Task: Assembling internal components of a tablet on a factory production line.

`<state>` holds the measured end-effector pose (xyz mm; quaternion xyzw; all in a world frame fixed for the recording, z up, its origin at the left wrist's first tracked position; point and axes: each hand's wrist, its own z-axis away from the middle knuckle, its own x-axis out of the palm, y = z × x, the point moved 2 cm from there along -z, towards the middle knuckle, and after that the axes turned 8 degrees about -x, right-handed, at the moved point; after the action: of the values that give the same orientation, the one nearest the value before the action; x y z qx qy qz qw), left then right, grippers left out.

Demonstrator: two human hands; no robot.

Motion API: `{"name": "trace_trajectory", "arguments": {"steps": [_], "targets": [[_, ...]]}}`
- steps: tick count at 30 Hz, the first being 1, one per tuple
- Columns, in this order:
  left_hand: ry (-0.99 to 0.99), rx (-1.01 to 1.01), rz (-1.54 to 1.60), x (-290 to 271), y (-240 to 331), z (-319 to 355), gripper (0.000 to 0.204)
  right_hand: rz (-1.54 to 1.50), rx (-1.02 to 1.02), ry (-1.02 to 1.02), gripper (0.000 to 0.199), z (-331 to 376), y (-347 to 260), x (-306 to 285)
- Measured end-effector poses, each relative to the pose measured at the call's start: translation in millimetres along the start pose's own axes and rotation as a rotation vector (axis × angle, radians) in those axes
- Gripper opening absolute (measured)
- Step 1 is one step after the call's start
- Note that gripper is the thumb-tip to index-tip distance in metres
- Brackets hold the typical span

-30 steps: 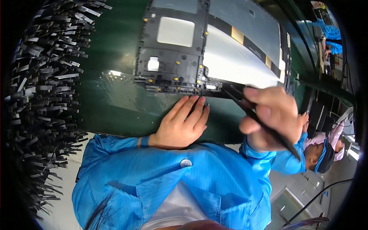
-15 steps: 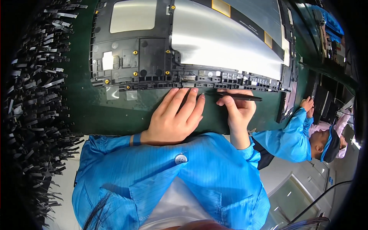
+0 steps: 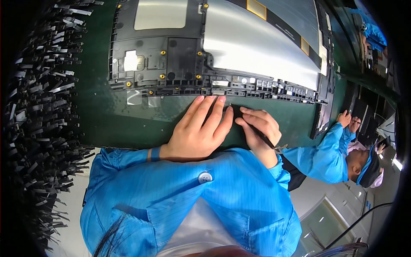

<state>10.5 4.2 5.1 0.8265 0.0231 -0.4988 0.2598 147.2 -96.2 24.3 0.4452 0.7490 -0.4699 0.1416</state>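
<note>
Carefully pinched slim black tool [image 3: 265, 139] in right hand [image 3: 266, 127].
Rested left hand [image 3: 195, 132], with fingers slightly spread, at near rim of black-edged panel [image 3: 252, 49], back from desk's [image 3: 115, 132] near edge; likely called for light, steady pressure.

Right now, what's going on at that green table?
Someone in a blue jacket is working bare-handed at the green table. Their left hand has its fingertips at the near edge of a big black frame. Their right hand holds a thin dark tool, angled toward the left fingers. Lots of dark strips are piled at left.
</note>
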Motion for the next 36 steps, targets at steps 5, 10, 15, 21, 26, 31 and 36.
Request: {"name": "trace_trajectory", "arguments": {"steps": [5,10,15,21,26,31,36], "targets": [[0.021,-0.024,0.048,-1.8,1.1,-0.8,0.025,-0.236,0.252,0.184,0.025,2.1,0.7,-6.3],[0.007,-0.008,0.049,-4.2,-2.1,1.8,0.025,-0.508,0.035,0.263,0.031,-58.0,-35.9,-47.6],[0.006,-0.012,0.087,-5.6,-0.4,0.4,0.026,-0.367,-0.098,0.011,0.03,-130.4,-39.7,-56.0],[-0.004,-0.025,0.109,-4.6,-1.2,1.1,0.026,-0.348,0.059,0.057,0.026,-135.5,-38.3,-34.2],[0.013,-0.02,0.099,-3.9,-2.4,1.0,0.024,-0.352,0.064,0.067,0.027,-136.3,-36.8,-32.9],[0.001,-0.013,0.1,-4.8,-2.2,1.6,0.024,-0.372,0.054,0.069,0.026,-136.5,-37.3,-33.7],[0.006,-0.011,0.096,-5.5,-0.7,2.4,0.024,-0.283,-0.112,0.0,0.031,-130.0,-41.8,-38.0]]}}
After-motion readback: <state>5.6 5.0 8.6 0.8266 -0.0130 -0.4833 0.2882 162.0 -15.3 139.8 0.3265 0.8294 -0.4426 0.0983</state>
